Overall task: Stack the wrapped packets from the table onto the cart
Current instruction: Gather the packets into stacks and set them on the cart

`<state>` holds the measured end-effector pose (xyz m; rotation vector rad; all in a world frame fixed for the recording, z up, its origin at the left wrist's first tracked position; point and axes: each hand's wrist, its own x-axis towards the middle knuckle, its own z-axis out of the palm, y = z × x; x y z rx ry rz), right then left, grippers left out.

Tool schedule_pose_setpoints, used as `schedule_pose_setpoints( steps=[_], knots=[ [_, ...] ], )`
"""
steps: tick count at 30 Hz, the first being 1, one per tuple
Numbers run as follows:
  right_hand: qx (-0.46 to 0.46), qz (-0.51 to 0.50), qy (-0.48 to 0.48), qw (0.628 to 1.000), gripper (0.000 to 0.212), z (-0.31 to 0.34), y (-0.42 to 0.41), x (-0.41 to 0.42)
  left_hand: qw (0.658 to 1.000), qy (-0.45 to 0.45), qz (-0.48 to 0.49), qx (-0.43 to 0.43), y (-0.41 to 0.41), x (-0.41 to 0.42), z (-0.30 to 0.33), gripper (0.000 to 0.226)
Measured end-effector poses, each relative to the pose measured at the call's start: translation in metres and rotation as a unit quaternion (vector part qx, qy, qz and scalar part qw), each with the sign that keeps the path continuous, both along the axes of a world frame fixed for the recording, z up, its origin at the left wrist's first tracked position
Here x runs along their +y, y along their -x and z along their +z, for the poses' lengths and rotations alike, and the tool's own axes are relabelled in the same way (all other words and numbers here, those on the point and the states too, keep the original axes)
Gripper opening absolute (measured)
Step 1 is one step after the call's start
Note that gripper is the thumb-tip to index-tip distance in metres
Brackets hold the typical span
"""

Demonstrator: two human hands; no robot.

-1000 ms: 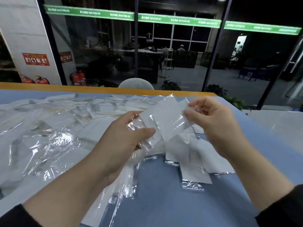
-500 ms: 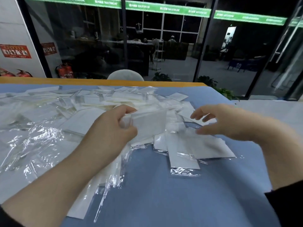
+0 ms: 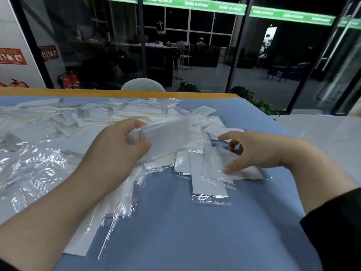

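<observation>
The left hand (image 3: 115, 147) holds a small bundle of wrapped packets (image 3: 166, 133) above the table (image 3: 195, 231), its fingers curled around one end. The right hand (image 3: 259, 153) pinches the next packet (image 3: 216, 169), thumb on top and fingers behind it, among the loose ones on the right side. To do this step well, I think it should lift only one packet, because the plastic is slippery and the packets overlap, then lay it flat on the bundle with edges aligned. Many more packets (image 3: 48, 143) cover the blue table on the left. No cart is visible. Behind are dark glass walls (image 3: 195, 45), green strips (image 3: 289, 15) and fire extinguishers (image 3: 70, 80).
</observation>
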<state>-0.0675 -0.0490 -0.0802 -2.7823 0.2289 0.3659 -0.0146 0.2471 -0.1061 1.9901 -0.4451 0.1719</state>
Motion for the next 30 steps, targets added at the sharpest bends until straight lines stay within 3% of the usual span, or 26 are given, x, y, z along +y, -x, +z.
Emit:
schedule_pose_setpoints(
  steps=[3,9,12,15,18,20,26,30],
  knots=[
    [0.005,-0.009,0.004,1.000,0.087,-0.003,-0.003,0.005,1.000,0.003,0.006,-0.003,0.002,0.000,0.000,0.011],
    [-0.007,-0.010,0.010,1.000,0.040,-0.001,-0.001,0.008,1.000,0.008,0.010,0.005,0.002,0.000,0.001,0.013],
    [-0.023,0.003,0.010,1.000,0.045,-0.001,0.001,0.010,1.000,0.021,0.010,0.009,0.003,0.000,0.002,0.016],
    [-0.109,-0.003,-0.057,0.992,0.047,0.002,0.003,0.009,0.999,0.043,0.010,0.017,0.002,0.001,0.002,0.017],
    [-0.237,0.017,-0.171,0.956,0.020,0.009,0.005,0.017,0.998,0.063,0.007,0.022,0.002,0.001,0.002,0.020],
    [-0.287,0.059,-0.170,0.941,0.010,0.009,0.005,0.028,0.997,0.076,0.007,0.026,0.002,0.001,0.003,0.024],
    [-0.184,0.097,-0.071,0.976,0.007,-0.008,-0.004,0.040,0.999,0.044,0.014,0.017,-0.001,0.004,0.002,0.028],
    [-0.212,0.086,-0.083,0.970,0.007,-0.008,-0.005,0.044,1.000,0.018,0.009,0.012,0.001,0.001,0.002,0.031]
  ],
)
